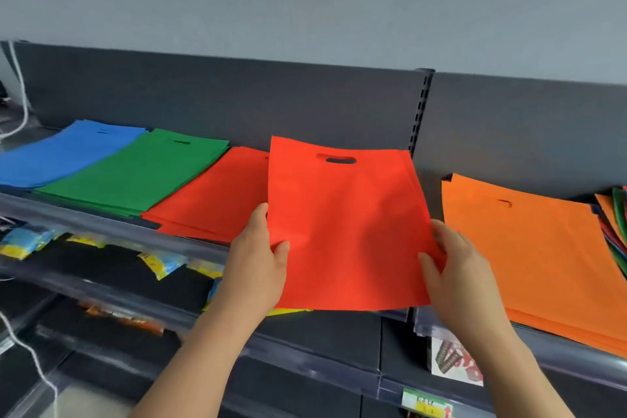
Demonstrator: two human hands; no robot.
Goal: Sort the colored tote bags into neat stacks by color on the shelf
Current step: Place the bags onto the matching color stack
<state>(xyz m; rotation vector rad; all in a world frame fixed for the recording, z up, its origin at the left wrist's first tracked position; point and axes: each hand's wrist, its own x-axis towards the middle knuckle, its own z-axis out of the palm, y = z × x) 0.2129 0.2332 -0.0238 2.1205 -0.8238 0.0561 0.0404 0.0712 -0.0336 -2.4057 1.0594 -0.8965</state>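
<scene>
Red flat fabric tote bag (342,231) with a slot handle was held by both side edges: the left hand (259,265) had its fingers (281,248) clamped on it at 9 o'clock, the right hand (461,271) at 3 o'clock. It hovered over the dark metal shelf (101,219), overlapping the red bag stack (210,193) at 10 o'clock. The green bag stack (135,170) and blue bag stack (57,153) lay beyond, and an orange bag stack (536,248) lay at 3 o'clock.

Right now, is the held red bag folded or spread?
Spread: red bag held flat between left hand and right hand, handle slot visible.
</scene>
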